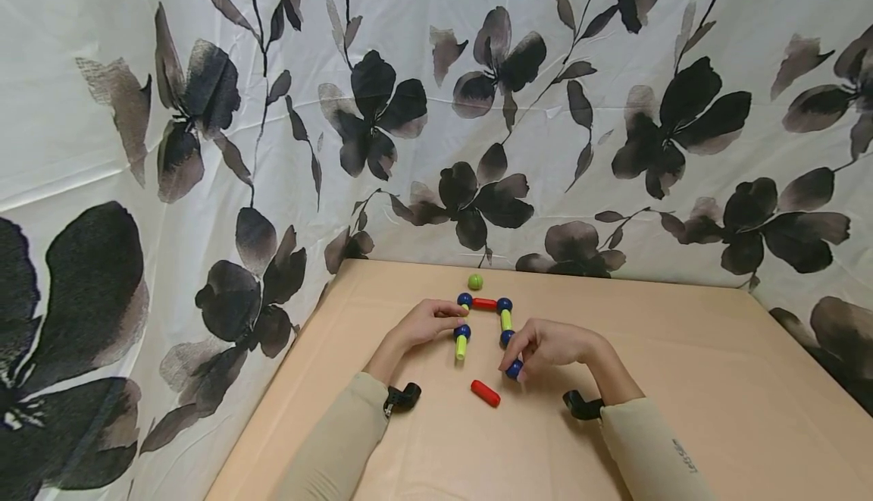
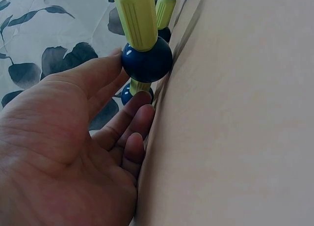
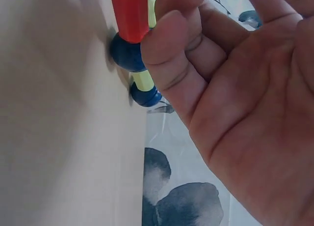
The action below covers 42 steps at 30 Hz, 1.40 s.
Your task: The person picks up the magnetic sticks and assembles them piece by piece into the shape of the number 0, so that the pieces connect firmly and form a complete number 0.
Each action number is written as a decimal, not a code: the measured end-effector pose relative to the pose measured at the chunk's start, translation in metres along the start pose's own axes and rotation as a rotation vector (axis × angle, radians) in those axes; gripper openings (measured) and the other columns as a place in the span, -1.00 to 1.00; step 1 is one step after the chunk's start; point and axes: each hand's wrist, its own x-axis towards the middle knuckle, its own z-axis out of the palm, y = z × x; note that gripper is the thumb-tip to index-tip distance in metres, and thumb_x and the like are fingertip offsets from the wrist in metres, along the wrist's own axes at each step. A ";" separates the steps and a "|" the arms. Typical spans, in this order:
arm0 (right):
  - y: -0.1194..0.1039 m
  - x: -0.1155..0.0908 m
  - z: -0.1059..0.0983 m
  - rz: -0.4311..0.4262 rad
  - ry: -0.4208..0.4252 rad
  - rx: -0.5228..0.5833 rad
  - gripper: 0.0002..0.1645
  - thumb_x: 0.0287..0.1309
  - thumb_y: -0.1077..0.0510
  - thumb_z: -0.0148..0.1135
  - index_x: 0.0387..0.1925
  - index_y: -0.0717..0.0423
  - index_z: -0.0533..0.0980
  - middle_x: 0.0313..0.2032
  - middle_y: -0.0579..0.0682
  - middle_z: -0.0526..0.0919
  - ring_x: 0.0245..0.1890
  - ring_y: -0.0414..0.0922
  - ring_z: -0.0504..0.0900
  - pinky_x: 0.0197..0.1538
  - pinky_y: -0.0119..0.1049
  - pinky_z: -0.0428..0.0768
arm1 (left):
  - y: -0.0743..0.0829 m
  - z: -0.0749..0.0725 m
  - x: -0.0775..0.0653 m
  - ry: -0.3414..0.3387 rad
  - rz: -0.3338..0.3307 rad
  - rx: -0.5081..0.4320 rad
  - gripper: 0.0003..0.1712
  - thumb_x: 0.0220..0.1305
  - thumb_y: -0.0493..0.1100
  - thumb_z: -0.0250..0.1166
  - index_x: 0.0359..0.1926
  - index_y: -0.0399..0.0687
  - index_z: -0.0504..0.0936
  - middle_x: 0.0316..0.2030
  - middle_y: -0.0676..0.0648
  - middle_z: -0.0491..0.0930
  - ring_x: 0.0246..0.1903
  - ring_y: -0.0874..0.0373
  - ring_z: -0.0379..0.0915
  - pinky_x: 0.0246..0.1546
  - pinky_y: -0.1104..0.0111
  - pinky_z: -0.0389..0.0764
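Observation:
A building-toy frame of blue balls with yellow and red rods lies on the table. My left hand [image 1: 426,322] grips its left side, fingers around the yellow rod [image 2: 141,85] and thumb against the nearer blue ball [image 2: 147,59]. From that ball another yellow rod [image 1: 461,348] points towards me. Across the top, a red rod [image 1: 485,305] joins two blue balls. On the right, my right hand [image 1: 555,346] pinches the end blue ball [image 1: 514,369]; its curled fingers partly hide a red rod [image 3: 130,14] that meets the blue ball [image 3: 128,51] beyond.
A loose red rod [image 1: 486,392] lies between my forearms, nearer me than the frame. Behind the frame sits a green ball [image 1: 475,282]. The tan table [image 1: 682,380] ends at a floral cloth [image 1: 409,31] hanging at the back and left. Each wrist wears a black camera.

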 end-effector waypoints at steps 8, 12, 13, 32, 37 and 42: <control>0.007 0.002 0.003 -0.055 -0.103 0.078 -0.70 0.13 0.44 0.44 -0.05 0.35 0.73 0.03 0.29 0.73 0.03 -0.05 0.67 -0.11 -0.40 0.61 | 0.000 0.001 0.000 -0.005 0.005 -0.006 -0.68 0.47 -0.11 0.32 0.16 -0.07 0.73 0.11 -0.07 0.72 -0.01 0.14 0.53 0.15 0.23 0.55; 0.011 0.003 0.003 -0.077 -0.146 0.094 -0.71 0.13 0.47 0.42 -0.07 0.41 0.71 0.06 0.36 0.69 0.08 -0.03 0.67 -0.12 -0.42 0.62 | 0.001 0.002 -0.001 0.000 0.006 -0.006 -0.68 0.47 -0.10 0.33 0.15 -0.06 0.74 0.10 -0.05 0.73 -0.02 0.14 0.53 0.12 0.24 0.55; 0.011 0.003 0.004 -0.084 -0.153 0.092 -0.72 0.13 0.47 0.42 -0.07 0.43 0.71 0.06 0.37 0.68 0.08 -0.04 0.67 -0.12 -0.43 0.61 | 0.001 0.002 -0.001 0.001 0.005 -0.006 -0.68 0.46 -0.10 0.33 0.15 -0.06 0.74 0.10 -0.04 0.73 -0.03 0.14 0.53 0.11 0.24 0.55; 0.014 0.002 0.004 -0.015 -0.130 0.020 -0.65 0.11 0.44 0.45 -0.03 0.25 0.74 0.07 0.14 0.72 0.03 -0.14 0.60 -0.15 -0.43 0.51 | 0.000 0.002 0.000 0.000 0.004 0.002 -0.66 0.46 -0.04 0.34 0.16 -0.02 0.74 0.10 0.01 0.72 0.00 0.13 0.52 0.17 0.20 0.53; 0.015 0.004 0.005 0.004 -0.118 0.007 -0.62 0.14 0.41 0.44 0.01 0.16 0.74 0.06 0.05 0.72 -0.02 -0.13 0.54 -0.08 -0.36 0.51 | 0.001 0.001 -0.001 0.001 0.002 0.009 -0.67 0.47 -0.07 0.33 0.16 -0.02 0.74 0.09 0.01 0.73 0.00 0.14 0.52 0.16 0.22 0.53; 0.017 0.007 0.007 0.018 -0.102 0.021 -0.63 0.14 0.41 0.44 0.01 0.16 0.74 0.05 0.07 0.74 -0.02 -0.09 0.55 -0.07 -0.36 0.52 | 0.000 0.001 -0.002 0.003 0.002 0.013 -0.68 0.48 -0.08 0.32 0.16 -0.04 0.74 0.08 -0.03 0.73 -0.03 0.14 0.53 0.12 0.25 0.54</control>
